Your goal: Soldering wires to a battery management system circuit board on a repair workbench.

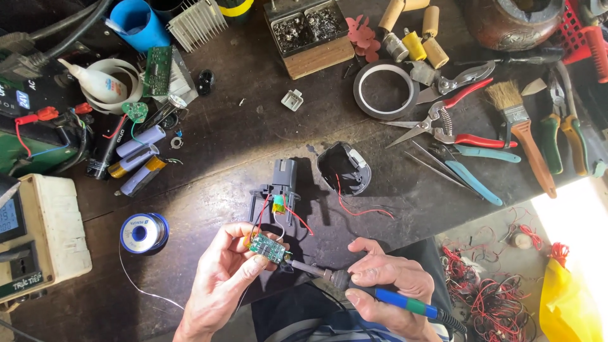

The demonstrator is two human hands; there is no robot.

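The dark wooden workbench [209, 209] filled most of the view and carried every item listed below. A beige bench instrument [44, 240] with a small display stood at its left edge. Hand tools lay along the right side: a paintbrush [522, 130] with a wooden handle, red-handled snips [443, 126] and blue-handled pliers [472, 177]. A roll of tape [385, 88] lay beside the snips.

At the centre, a black battery housing [278, 190] lay flat, with red and white leads running from it toward the person. An open black shell [345, 168] lay just to its right, trailing a red wire [361, 209]. A spool of solder [144, 232] sat near the left forearm, with a loose strand curling off it. Several cylindrical cells [136, 158] lay grouped farther left.

The left hand [221, 278] held a small green circuit board [267, 247] just in front of the battery housing; thumb and fingers were clamped on the board's edges. The right hand [386, 275] gripped a soldering iron [373, 292] with a blue handle, fingers closed around the grip. The iron's tip pointed left and met the board at its lower right corner.
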